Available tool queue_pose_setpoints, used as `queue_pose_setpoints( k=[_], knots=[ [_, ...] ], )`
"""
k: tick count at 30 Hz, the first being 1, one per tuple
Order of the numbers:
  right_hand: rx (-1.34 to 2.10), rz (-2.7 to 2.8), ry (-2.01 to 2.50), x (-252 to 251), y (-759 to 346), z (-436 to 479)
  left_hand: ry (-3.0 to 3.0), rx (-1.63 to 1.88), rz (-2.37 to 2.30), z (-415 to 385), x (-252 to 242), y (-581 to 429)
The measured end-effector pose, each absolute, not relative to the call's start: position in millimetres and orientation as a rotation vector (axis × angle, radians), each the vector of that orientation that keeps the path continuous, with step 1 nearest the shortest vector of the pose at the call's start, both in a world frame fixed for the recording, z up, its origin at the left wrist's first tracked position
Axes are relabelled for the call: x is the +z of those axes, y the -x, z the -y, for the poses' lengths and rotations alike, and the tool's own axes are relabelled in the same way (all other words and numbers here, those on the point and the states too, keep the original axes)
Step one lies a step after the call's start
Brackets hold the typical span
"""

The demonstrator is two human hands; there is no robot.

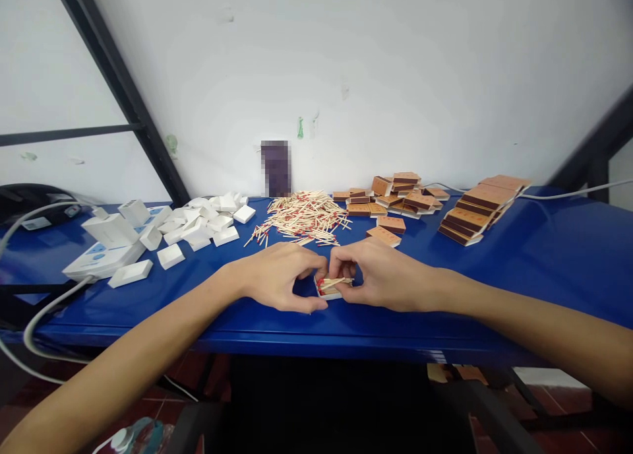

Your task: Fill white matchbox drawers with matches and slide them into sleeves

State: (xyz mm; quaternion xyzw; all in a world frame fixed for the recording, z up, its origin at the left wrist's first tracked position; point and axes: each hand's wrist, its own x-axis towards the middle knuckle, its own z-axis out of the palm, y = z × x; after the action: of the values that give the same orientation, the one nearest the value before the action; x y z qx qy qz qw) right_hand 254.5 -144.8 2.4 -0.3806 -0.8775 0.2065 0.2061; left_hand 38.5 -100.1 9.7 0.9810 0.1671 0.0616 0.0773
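Close to the table's front edge lies a small white matchbox tray holding red-tipped matches. My left hand curves around its left end, thumb at the near corner and fingers at the far side. From the right, my right hand has its fingers bent down at the matches in the tray, with thumb and fingers closed together. Those fingers partly hide the tray's right end. Just beyond both hands is a large loose heap of matches.
White empty trays are piled at the left, near a white power strip with cables. Brown matchbox sleeves lie in a heap behind my right hand. More sleeves form a leaning stack at the right. A white wall stands behind the blue table.
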Motion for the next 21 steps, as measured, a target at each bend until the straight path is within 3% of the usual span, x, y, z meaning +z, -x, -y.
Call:
queue_pose_setpoints(
  k=[21],
  knots=[
    [0.46, 2.559, 0.98, 6.6, -258.9, 140.7, -3.012, 0.296, -0.458, 95.9, -0.5, -40.4]
  ],
)
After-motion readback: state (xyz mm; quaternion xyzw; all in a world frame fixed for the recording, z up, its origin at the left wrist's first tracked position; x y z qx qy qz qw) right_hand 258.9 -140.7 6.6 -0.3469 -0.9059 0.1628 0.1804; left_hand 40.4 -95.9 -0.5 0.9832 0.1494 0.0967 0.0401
